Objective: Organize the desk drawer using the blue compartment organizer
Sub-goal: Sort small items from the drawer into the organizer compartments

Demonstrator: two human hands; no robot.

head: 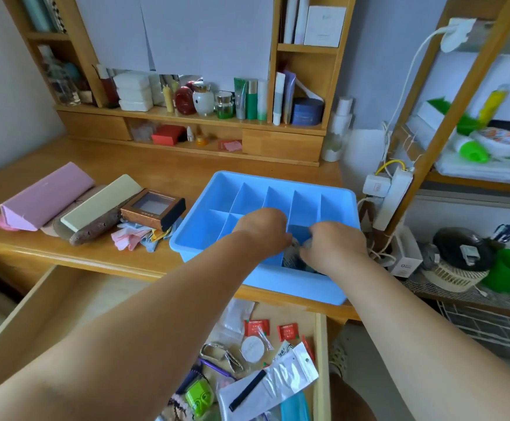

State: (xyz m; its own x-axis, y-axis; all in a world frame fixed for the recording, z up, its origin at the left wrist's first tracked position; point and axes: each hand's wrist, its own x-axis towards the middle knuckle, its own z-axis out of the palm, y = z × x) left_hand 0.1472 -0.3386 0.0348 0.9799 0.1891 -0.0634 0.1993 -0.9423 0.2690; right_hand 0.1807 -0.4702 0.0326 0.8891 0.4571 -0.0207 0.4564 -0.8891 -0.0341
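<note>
Wooden worktop, drawer open below. Both hands, left hand and right hand, pinch a dark bundle into a front compartment of the blue organizer. Risk: organizer overhangs the edge; downward pressure could tip it into the drawer.
</note>
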